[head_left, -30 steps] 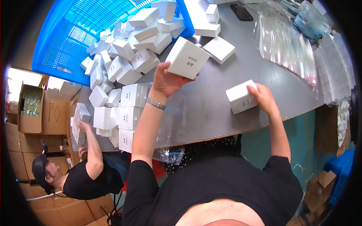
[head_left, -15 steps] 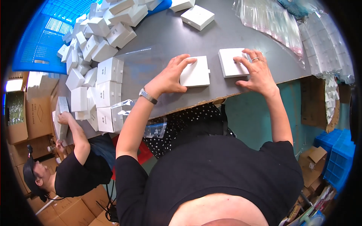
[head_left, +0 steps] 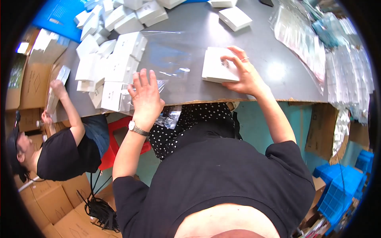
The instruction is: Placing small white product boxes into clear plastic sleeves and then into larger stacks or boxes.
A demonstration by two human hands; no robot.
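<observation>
My right hand point(head_left: 247, 75) grips a flat white box point(head_left: 214, 65) on the grey table, thumb at its near edge and fingers curled over its top. A second edge shows along the box's left side, so two boxes seem to lie stacked there. My left hand point(head_left: 146, 101), wearing a watch, is open with its fingers stretched out. It hovers over or touches clear plastic film point(head_left: 162, 85) beside a stack of white boxes point(head_left: 125, 65); contact cannot be made out.
More white boxes point(head_left: 129, 23) pile up by a blue crate point(head_left: 55, 18). Two white boxes lie at the far edge, one of them a flat box point(head_left: 235, 18). Clear plastic bags point(head_left: 299, 43) cover the table's right side. At left, a co-worker point(head_left: 59, 146) handles a long pale item.
My left hand has left its box and moved left to the plastic film. My right hand has moved left relative to the table, and the two separate boxes now seem stacked under it.
</observation>
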